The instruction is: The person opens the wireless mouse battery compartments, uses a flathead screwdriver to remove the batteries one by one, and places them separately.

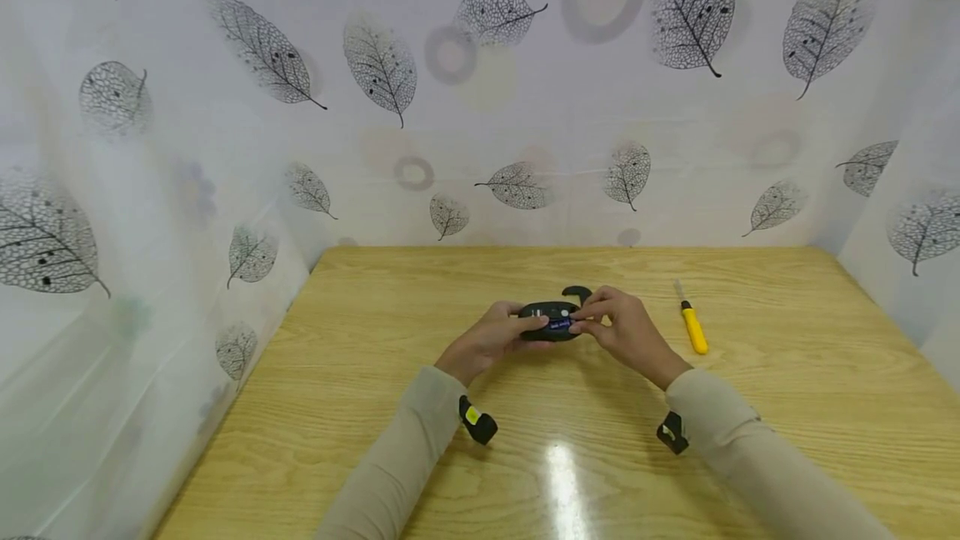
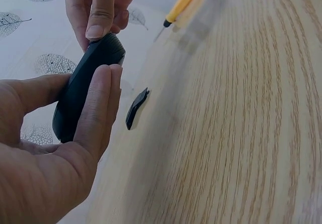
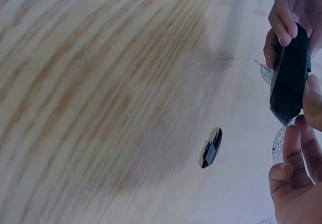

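Observation:
A black computer mouse (image 1: 536, 307) is held above the table, its underside with the open battery compartment turned up. My left hand (image 1: 491, 338) grips it from the left, thumb on the underside and fingers beneath. A blue battery (image 1: 558, 325) shows in the compartment, beside the left thumb. At the mouse's right end my right hand (image 1: 626, 333) pinches the battery's end between thumb and forefinger; the wrist views hide this contact. The black curved battery cover (image 2: 137, 109) lies loose on the table behind the mouse.
A screwdriver (image 1: 694, 330) with a yellow handle lies on the wooden table (image 1: 360, 423), right of my right hand. Leaf-patterned sheeting (image 1: 525, 115) hangs behind the table and along its sides.

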Available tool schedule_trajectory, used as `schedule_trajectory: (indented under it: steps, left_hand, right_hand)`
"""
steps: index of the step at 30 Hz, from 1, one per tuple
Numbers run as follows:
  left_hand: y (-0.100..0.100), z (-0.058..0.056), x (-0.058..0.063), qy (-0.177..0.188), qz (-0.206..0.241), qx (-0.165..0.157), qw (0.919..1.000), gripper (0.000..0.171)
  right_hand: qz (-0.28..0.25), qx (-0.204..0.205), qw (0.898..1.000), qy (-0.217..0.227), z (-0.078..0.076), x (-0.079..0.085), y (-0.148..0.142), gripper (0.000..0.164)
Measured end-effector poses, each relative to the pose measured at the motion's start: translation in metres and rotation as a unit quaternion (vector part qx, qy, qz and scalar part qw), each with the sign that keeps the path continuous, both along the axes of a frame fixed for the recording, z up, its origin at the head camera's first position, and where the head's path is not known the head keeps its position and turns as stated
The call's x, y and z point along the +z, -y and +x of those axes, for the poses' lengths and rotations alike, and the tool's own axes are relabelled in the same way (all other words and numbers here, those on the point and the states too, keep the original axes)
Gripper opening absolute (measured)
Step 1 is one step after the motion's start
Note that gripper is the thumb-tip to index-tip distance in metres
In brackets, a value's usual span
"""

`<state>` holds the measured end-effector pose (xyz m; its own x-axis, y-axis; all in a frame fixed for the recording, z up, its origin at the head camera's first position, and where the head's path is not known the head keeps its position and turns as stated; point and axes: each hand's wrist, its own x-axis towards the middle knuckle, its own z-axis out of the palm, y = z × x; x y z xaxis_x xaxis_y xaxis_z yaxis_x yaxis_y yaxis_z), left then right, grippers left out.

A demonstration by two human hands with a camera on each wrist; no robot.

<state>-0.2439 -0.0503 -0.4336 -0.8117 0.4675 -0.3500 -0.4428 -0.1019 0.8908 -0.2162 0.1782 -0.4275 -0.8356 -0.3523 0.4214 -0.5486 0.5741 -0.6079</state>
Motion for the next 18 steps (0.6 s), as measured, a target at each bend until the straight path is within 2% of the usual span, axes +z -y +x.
schedule_trajectory:
  steps: [11,18]
  left_hand:
    - [0.0012,0.0009,-0.0015,-0.007,0.004,-0.006,0.9999,0.046]
    - [0.0017,0.0007,-0.0014,-0.007,0.004,-0.007,0.9999,0.046]
  right_hand:
    - [-0.011,-0.005,1.0,0.02,0.0008,-0.0002,0.0011,0.006]
    - [-0.01,0.004,1.0,0.016,-0.0005,-0.0016,0.0003,0.007]
